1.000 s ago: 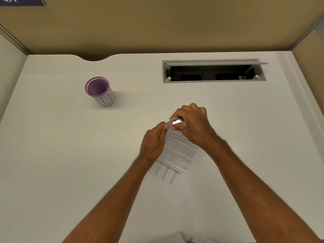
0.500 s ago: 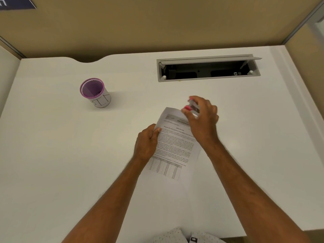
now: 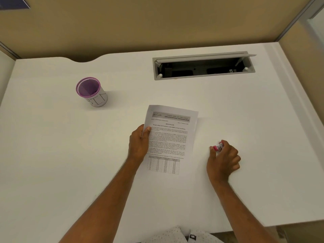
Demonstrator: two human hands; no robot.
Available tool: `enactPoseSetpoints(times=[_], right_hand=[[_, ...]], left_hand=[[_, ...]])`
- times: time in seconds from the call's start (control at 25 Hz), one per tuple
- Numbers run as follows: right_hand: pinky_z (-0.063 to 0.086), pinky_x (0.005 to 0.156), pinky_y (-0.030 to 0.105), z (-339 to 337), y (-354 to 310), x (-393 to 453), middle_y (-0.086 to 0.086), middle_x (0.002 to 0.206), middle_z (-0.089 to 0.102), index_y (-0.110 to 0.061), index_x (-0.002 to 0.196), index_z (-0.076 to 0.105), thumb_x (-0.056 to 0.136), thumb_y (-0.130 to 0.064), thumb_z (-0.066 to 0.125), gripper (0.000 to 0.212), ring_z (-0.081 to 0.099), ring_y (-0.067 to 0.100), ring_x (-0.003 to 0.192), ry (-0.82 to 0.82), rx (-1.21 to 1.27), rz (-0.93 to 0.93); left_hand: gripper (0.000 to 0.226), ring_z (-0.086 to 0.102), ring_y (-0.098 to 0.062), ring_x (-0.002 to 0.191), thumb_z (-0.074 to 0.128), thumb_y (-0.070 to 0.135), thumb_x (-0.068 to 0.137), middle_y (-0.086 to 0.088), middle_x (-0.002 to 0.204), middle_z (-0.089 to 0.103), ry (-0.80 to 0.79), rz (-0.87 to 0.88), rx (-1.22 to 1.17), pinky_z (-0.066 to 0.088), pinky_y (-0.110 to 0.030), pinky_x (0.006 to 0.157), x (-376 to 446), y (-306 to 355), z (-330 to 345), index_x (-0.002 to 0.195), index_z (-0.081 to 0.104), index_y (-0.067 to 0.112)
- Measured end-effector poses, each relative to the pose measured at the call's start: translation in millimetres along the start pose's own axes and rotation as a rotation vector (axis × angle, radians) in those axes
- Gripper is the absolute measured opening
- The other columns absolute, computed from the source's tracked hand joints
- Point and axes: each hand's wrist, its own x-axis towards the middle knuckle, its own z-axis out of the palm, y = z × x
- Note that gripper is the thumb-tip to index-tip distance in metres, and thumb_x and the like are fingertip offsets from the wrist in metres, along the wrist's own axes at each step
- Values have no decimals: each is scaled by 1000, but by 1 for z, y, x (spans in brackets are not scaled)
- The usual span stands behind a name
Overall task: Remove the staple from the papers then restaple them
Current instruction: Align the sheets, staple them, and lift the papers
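- Two hands share the work: the left hand (image 3: pixel 139 143) pinches the left edge of the papers (image 3: pixel 169 139), thumb on top of the sheet and fingers curled beneath it, most likely to keep the pages squared and stop them sliding on the smooth surface (image 3: pixel 52 155).
- The papers lie flat in the middle of the surface, printed side up, header toward the far side and a table of figures at the near end; whether a staple sits in the top left corner cannot be told at this size.
- The right hand (image 3: pixel 223 159) rests on the surface to the right of the papers and apart from them, fingers curled round a small pink-and-silver tool (image 3: pixel 218 147) (a stapler or a staple remover; too little of it shows to say which).
- Holding the tool off to the side leaves the whole page uncovered, which reads as a pause between steps or a check of the corner.
- A purple-rimmed cup (image 3: pixel 92 92), hand-lettered on its side, stands on the far left, well apart from the papers; it looks placed as a bin for the pulled staple.
- A grey cable hatch (image 3: pixel 204 66) lies open in the far side of the surface, away from the work.
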Motion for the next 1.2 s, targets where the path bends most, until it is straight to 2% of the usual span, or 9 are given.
enactPoseSetpoints(times=[0.32,0.4,0.48,0.56,0.68,0.8,1.0,1.08,1.2], right_hand=[[35,104,52,1,-2,-3,11,136,52,-21,142,52,88,-33,72,59,43,36,126,-51,45,-45],[32,110,51,-7,-11,-7,10,142,49,-20,144,49,88,-31,73,62,41,30,131,-1,95,-127],[38,109,39,-16,-25,-12,3,145,47,-23,144,45,91,-28,70,59,42,16,129,9,284,-270],[44,102,26,-26,-44,-19,-3,145,48,-27,147,40,96,-25,68,59,48,11,128,-154,616,-247],[55,87,21,-48,-80,-17,-6,130,66,-27,139,47,97,-12,67,49,65,11,117,-461,966,-12],[58,80,23,-71,-111,-1,-7,114,76,-26,119,64,98,-8,62,28,72,17,108,-495,969,-48],[56,84,14,-97,-140,8,-15,116,75,-39,116,66,99,-16,63,29,70,4,107,-423,1060,-203],[56,88,18,-89,-137,5,-13,117,75,-38,118,66,100,-16,63,29,70,5,109,-414,1032,-197],[55,94,26,-64,-123,-2,-11,118,74,-37,117,65,101,-13,61,29,69,10,111,-459,947,-161]], left_hand=[[32,76,-22,86,46,37,106,-2,102,77,1,-19,-36,64,-50,78,-9,3,0,110,68,13],[32,76,-23,87,46,37,106,-2,103,77,-10,-20,-67,64,-51,79,-12,7,0,111,68,13],[31,76,-23,89,48,38,105,-3,106,78,-36,-14,-130,63,-51,81,-14,14,-1,114,68,16],[28,77,-22,91,50,37,103,0,107,79,-65,9,-210,64,-50,82,-15,25,-3,114,70,21],[20,77,-20,95,52,29,105,2,107,79,-83,75,-359,65,-41,79,-13,54,-10,111,71,25],[20,76,-20,95,53,26,105,4,107,79,-48,186,-450,62,-28,74,-6,87,-26,113,71,24],[21,73,-15,100,54,31,102,9,111,77,8,355,-497,59,-23,78,2,117,-48,113,72,37],[23,73,-14,101,54,29,102,8,112,78,14,320,-510,59,-23,78,0,109,-47,114,72,37],[27,73,-16,103,55,26,102,5,114,77,6,183,-509,60,-25,81,-5,78,-36,125,69,23]])
